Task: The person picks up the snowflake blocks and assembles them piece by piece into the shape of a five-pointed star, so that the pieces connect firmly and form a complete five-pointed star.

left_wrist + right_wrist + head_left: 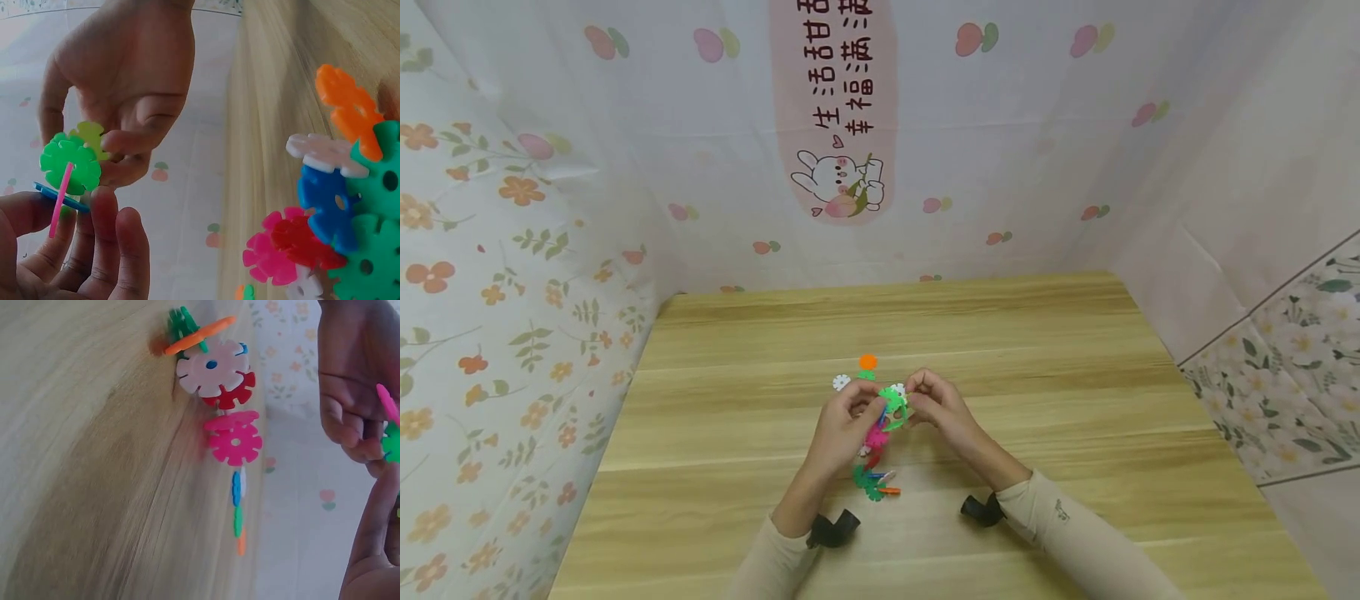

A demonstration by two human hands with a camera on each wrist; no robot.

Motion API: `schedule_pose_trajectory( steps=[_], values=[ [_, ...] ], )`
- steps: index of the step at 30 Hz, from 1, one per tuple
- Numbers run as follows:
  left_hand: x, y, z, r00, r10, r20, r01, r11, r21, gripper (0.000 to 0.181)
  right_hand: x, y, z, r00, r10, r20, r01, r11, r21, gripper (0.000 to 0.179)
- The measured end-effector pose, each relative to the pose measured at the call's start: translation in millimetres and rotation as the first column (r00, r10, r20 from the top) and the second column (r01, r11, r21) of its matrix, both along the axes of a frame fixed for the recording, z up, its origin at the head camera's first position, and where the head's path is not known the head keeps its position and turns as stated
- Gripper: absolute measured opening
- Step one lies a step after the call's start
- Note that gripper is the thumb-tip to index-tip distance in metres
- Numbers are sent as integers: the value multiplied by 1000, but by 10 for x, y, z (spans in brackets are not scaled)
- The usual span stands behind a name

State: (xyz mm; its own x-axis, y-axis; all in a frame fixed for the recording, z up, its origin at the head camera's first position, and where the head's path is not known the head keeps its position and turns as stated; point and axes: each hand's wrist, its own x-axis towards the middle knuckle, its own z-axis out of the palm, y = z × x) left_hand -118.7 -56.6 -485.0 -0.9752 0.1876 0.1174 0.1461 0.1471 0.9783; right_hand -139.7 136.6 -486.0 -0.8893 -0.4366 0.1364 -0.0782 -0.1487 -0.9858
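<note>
Both hands meet over a small cluster of notched plastic flower discs above the table. My left hand (841, 427) pinches it near a blue disc (74, 203); a pink disc (61, 200) stands edge-on beside it. In the middle of the cluster sits a green disc (70, 164). On the other side, my right hand (951, 417) pinches a yellow-green disc (90, 136) between thumb and fingers. In the right wrist view the cluster is mostly cut off by the frame edge.
Under the hands lie more discs: a pink disc (235, 442), a red disc (231, 395), a pale pink disc (212, 365), dark green discs (874, 492), and an orange disc (868, 362) farther back. Black angled pieces (835, 529) sit by both wrists. Patterned cloth (1000, 167) surrounds the wooden table (1037, 333).
</note>
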Motion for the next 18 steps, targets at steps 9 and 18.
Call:
schedule_pose_trajectory(
  steps=[9, 18],
  values=[
    [-37, 3, 26, 999, 38, 8, -38, 998, -53, 16, -72, 55, 36, 971, -129, 202, 171, 963, -208, 14],
    [-1, 60, 97, 1000, -4, -19, 3, 999, -50, 20, -80, -44, 152, 942, -122, 312, 239, 897, -372, 35]
  ],
)
